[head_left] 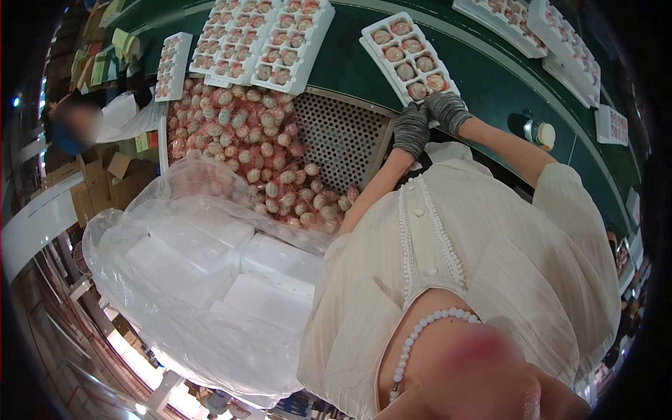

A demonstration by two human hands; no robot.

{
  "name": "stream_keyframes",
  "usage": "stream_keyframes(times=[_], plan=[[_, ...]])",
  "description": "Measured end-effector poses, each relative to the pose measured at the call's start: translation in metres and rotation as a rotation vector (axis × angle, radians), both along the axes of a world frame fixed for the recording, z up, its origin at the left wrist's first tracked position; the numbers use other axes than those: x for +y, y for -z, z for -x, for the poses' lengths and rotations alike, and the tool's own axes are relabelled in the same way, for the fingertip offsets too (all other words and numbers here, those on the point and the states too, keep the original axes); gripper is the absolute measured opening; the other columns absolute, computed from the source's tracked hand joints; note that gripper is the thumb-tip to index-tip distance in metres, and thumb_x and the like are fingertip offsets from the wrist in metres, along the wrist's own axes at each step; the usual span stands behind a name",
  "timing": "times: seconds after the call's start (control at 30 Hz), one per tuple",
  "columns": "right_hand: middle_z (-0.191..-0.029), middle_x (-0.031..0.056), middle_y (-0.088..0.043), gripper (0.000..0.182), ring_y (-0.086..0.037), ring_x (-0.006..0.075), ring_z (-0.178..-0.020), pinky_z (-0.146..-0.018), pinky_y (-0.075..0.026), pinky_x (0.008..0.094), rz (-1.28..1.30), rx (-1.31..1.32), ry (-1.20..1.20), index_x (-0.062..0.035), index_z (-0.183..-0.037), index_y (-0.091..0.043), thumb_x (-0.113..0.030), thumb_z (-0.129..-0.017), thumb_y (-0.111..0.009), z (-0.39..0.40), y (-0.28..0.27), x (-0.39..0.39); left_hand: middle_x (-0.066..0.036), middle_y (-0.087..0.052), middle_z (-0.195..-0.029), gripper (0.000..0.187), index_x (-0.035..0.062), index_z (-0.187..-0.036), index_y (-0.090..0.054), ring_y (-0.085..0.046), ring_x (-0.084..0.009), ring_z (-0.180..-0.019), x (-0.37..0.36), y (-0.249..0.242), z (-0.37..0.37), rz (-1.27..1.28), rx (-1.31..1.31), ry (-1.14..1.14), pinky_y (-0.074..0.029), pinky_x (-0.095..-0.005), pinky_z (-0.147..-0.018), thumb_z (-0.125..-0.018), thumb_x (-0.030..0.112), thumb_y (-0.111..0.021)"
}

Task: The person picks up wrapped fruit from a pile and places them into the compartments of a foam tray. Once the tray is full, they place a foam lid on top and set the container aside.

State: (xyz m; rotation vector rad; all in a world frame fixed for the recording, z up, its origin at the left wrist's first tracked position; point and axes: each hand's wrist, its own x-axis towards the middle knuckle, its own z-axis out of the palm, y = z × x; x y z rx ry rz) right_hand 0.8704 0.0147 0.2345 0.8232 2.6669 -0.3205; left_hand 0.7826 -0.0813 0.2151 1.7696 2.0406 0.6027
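A white foam tray [389, 75] lies on the green conveyor, its cells filled with egg-shaped pieces in clear and reddish plastic wrap. My left hand [411, 131], in a dark grey knitted glove, is closed at the tray's near left corner. Beside it my right hand [448, 112], gloved alike, is closed at the near end, fingertips close to a wrapped egg [436, 82] in the last row. The undersides of both hands are hidden. Left of my hands, loose wrapped eggs [269, 150] are heaped on a perforated metal tray [339, 136].
Filled foam trays [292, 45] stand along the far left edge, and stacked ones [568, 52] at the right. A jar with a pale lid [544, 134] sits on the green belt [483, 52]. Clear plastic covers white foam boxes [189, 255] beside me. Another person [126, 105] works at far left.
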Motion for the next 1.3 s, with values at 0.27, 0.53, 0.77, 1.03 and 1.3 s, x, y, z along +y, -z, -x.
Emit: stream_keyframes(times=[0.27,0.53,0.77,1.03,1.3], plan=[[-0.08,0.0142,-0.06,0.022,-0.059,0.0283,-0.075,-0.064,-0.045,0.0392,0.091,0.155,-0.04,-0.0039,-0.086,-0.058,-0.019,-0.07,-0.057,0.0,-0.008,0.004,-0.016,-0.053,-0.087,0.022,0.0065,-0.086,-0.06,-0.053,-0.0297,-0.08,-0.005,0.004,0.013,-0.084,-0.295,-0.091,-0.044,-0.0354,-0.07,-0.066,0.007,-0.052],[-0.101,0.0167,-0.052,0.057,-0.053,0.0237,-0.088,-0.074,-0.043,0.0335,0.052,0.743,0.66,-0.0025,-0.109,-0.047,-0.045,-0.072,-0.056,-0.038,0.101,0.081,-0.015,-0.055,-0.092,0.028,0.001,-0.102,-0.05,-0.054,-0.026,-0.08,-0.013,0.072,0.017,-0.224,-0.585,-0.334,-0.043,-0.0314,-0.074,-0.074,0.005,-0.05],[-0.1,0.0082,-0.052,0.054,-0.054,0.0182,-0.084,-0.069,-0.047,0.0308,1.122,0.695,1.124,-0.0042,-0.113,-0.041,-0.045,-0.078,-0.049,-0.01,0.104,0.064,-0.011,-0.055,-0.097,0.024,0.0005,-0.103,-0.05,-0.051,-0.0177,-0.087,-0.039,0.06,0.018,-0.126,-0.786,-0.628,-0.041,-0.0263,-0.078,-0.081,0.011,-0.048],[-0.099,0.0077,-0.052,0.058,-0.053,0.0169,-0.083,-0.068,-0.047,0.0301,1.073,0.678,1.007,-0.0033,-0.113,-0.041,-0.048,-0.076,-0.051,-0.011,0.105,0.073,-0.015,-0.051,-0.102,0.04,0.0006,-0.113,-0.041,-0.047,-0.0262,-0.096,-0.021,0.07,0.022,0.032,-1.167,-0.473,-0.035,-0.0327,-0.087,-0.081,0.022,-0.046],[-0.097,0.01,-0.053,0.055,-0.054,0.0209,-0.081,-0.065,-0.047,0.0318,1.14,0.708,1.007,-0.0019,-0.109,-0.043,-0.046,-0.077,-0.05,0.057,0.127,0.107,-0.023,-0.045,-0.106,0.05,-0.0001,-0.115,-0.037,-0.047,-0.0379,-0.092,0.037,0.065,0.073,-0.134,-0.47,-0.649,-0.037,-0.0389,-0.081,-0.074,0.024,-0.049]])
